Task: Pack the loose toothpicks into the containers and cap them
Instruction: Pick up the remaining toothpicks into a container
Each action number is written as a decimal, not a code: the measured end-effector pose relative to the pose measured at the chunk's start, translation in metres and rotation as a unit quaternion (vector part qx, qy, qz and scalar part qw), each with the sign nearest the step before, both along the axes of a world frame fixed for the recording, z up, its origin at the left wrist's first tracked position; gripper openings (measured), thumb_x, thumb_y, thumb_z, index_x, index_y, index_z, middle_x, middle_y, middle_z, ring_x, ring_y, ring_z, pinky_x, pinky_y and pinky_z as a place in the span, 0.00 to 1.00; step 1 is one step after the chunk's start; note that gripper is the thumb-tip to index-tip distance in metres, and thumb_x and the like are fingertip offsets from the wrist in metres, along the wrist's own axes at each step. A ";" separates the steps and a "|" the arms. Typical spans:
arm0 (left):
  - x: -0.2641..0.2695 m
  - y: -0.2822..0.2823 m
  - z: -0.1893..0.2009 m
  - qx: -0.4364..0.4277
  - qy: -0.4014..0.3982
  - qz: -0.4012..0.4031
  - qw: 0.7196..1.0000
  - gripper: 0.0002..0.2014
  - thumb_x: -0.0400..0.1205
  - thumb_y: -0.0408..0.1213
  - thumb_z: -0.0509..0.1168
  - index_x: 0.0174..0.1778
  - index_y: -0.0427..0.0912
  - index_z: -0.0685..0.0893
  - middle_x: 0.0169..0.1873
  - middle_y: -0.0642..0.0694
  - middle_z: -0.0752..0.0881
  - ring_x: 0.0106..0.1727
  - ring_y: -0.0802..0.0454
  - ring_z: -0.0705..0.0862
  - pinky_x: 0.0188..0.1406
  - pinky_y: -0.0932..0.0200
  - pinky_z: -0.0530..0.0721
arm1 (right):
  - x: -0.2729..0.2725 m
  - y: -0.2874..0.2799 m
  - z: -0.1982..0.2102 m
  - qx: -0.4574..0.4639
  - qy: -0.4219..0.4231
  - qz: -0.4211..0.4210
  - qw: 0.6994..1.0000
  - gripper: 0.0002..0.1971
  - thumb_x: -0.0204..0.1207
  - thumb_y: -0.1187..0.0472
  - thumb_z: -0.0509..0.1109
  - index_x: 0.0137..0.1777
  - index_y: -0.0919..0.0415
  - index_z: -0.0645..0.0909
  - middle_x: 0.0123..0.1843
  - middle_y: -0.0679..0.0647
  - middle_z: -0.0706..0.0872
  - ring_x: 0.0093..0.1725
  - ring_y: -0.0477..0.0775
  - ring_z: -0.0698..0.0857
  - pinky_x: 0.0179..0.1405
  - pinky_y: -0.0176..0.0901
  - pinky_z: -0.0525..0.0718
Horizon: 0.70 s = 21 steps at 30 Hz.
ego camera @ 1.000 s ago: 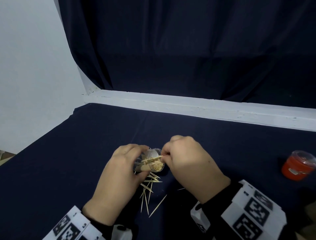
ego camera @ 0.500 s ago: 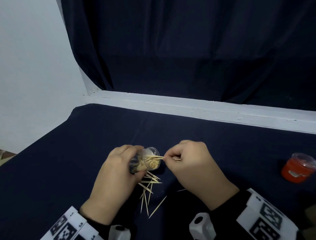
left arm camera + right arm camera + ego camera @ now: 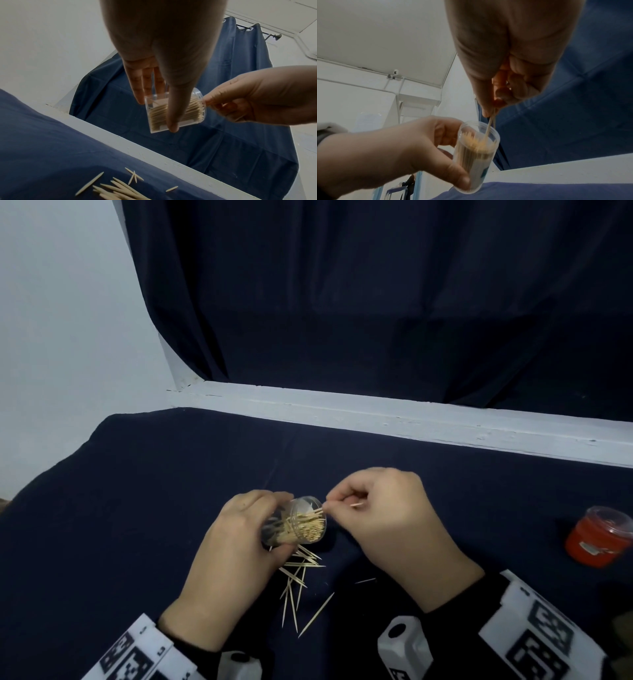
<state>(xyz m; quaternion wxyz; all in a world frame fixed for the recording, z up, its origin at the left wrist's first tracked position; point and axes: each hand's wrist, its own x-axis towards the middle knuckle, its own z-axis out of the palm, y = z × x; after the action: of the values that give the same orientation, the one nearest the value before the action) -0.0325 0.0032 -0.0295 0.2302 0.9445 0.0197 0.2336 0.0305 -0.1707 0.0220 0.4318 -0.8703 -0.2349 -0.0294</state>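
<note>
While the clear container [image 3: 297, 524] lies tilted on its side in the left hand [image 3: 236, 546], its open mouth faces the right hand [image 3: 387, 525] and it is already packed most of the way with toothpicks. The left fingers and thumb are curled round its wall, holding it just above the desk's dark cloth [image 3: 137, 508]. The right thumb and forefinger are pinched together on a toothpick [image 3: 342, 505], whose tip now sits at the rim; a second ago that hand was pressed up against the mouth, and it has since drawn back to the right with the stick lined up. That suggests one more pick is going in, not the last. Just below the container, toward the desk's near edge, a loose scatter of toothpicks [image 3: 298, 580] waits on the cloth, so packing is well short of done and no cap is on. Near the desk's right edge, well apart, stands a red container [image 3: 597, 537] with a clear lid.
</note>
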 end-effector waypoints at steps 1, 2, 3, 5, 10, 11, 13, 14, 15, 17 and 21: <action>0.000 0.000 0.000 -0.003 -0.002 -0.002 1.000 0.26 0.63 0.39 0.82 0.58 0.53 0.85 0.51 0.62 0.83 0.54 0.61 0.78 0.49 0.77 0.70 | 0.000 0.001 -0.001 0.007 0.007 0.007 1.000 0.03 0.69 0.56 0.78 0.35 0.50 0.87 0.34 0.43 0.85 0.36 0.37 0.83 0.34 0.25 0.80; 0.001 -0.001 0.000 -0.006 -0.002 -0.007 1.000 0.27 0.63 0.39 0.82 0.58 0.53 0.85 0.51 0.62 0.83 0.54 0.61 0.79 0.50 0.75 0.71 | -0.001 0.003 -0.002 0.007 0.013 0.017 1.000 0.03 0.68 0.57 0.79 0.37 0.51 0.88 0.35 0.44 0.85 0.35 0.38 0.83 0.34 0.25 0.80; 0.000 -0.002 -0.001 -0.011 -0.001 -0.014 1.000 0.27 0.62 0.39 0.82 0.58 0.54 0.85 0.51 0.63 0.83 0.55 0.61 0.79 0.52 0.73 0.74 | -0.001 0.004 -0.004 0.006 0.020 0.028 0.999 0.03 0.67 0.57 0.80 0.39 0.52 0.88 0.36 0.44 0.85 0.34 0.39 0.83 0.35 0.25 0.80; 0.000 -0.003 -0.001 -0.020 0.000 -0.022 1.000 0.28 0.62 0.40 0.83 0.58 0.54 0.85 0.51 0.63 0.83 0.55 0.60 0.80 0.53 0.65 0.79 | -0.003 0.007 -0.008 0.022 0.040 0.051 0.998 0.07 0.65 0.60 0.81 0.43 0.54 0.88 0.39 0.44 0.84 0.33 0.37 0.81 0.37 0.25 0.81; 0.000 -0.002 -0.001 -0.033 -0.013 -0.022 0.999 0.27 0.61 0.39 0.83 0.56 0.55 0.85 0.49 0.64 0.83 0.53 0.60 0.81 0.52 0.60 0.83 | -0.004 0.006 -0.015 0.111 0.040 0.077 0.990 0.06 0.70 0.68 0.77 0.45 0.59 0.89 0.43 0.45 0.84 0.41 0.39 0.85 0.43 0.29 0.84; 0.001 -0.002 -0.001 -0.034 -0.014 -0.024 0.999 0.28 0.61 0.39 0.83 0.56 0.55 0.85 0.49 0.64 0.83 0.53 0.60 0.81 0.53 0.59 0.83 | -0.004 0.006 -0.017 0.127 0.026 0.078 0.988 0.05 0.70 0.69 0.76 0.43 0.60 0.89 0.43 0.45 0.84 0.42 0.39 0.85 0.42 0.29 0.84; 0.001 -0.003 -0.001 -0.036 -0.017 -0.030 0.999 0.28 0.61 0.39 0.83 0.57 0.54 0.85 0.51 0.63 0.83 0.54 0.60 0.81 0.54 0.59 0.83 | -0.004 0.007 -0.022 0.147 -0.006 0.076 0.986 0.05 0.68 0.71 0.77 0.39 0.61 0.89 0.41 0.44 0.84 0.42 0.41 0.85 0.41 0.27 0.81; 0.001 -0.004 -0.001 -0.035 -0.020 -0.035 0.999 0.28 0.61 0.39 0.83 0.57 0.53 0.85 0.51 0.63 0.83 0.55 0.60 0.81 0.54 0.59 0.83 | -0.004 0.008 -0.024 0.146 -0.024 0.071 0.986 0.05 0.67 0.70 0.78 0.37 0.60 0.90 0.39 0.43 0.84 0.42 0.41 0.84 0.41 0.26 0.80; 0.001 -0.005 -0.001 -0.032 -0.026 -0.041 0.998 0.28 0.61 0.39 0.83 0.57 0.53 0.85 0.52 0.62 0.83 0.56 0.60 0.81 0.54 0.58 0.84 | -0.004 0.008 -0.026 0.137 -0.043 0.070 0.987 0.04 0.66 0.68 0.79 0.36 0.58 0.90 0.36 0.41 0.84 0.43 0.41 0.83 0.42 0.26 0.78; 0.001 -0.005 -0.002 -0.037 -0.037 -0.045 0.998 0.28 0.61 0.39 0.83 0.57 0.52 0.86 0.52 0.62 0.84 0.55 0.58 0.82 0.54 0.56 0.84 | -0.004 0.009 -0.030 0.116 -0.079 0.083 0.987 0.03 0.65 0.60 0.76 0.37 0.56 0.91 0.35 0.40 0.85 0.44 0.40 0.80 0.47 0.26 0.75; 0.002 -0.003 -0.002 -0.054 -0.040 -0.041 0.997 0.28 0.61 0.42 0.83 0.57 0.52 0.85 0.51 0.61 0.85 0.54 0.56 0.83 0.52 0.52 0.85 | -0.003 0.007 -0.035 0.102 -0.124 0.099 0.982 0.08 0.68 0.57 0.71 0.42 0.55 0.91 0.41 0.42 0.84 0.48 0.39 0.76 0.51 0.24 0.72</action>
<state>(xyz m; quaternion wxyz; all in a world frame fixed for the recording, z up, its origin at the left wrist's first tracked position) -0.0310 0.0003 -0.0318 0.2908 0.9206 -0.0155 0.2603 0.0277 -0.1634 -0.0128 0.4871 -0.7835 -0.3674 -0.1176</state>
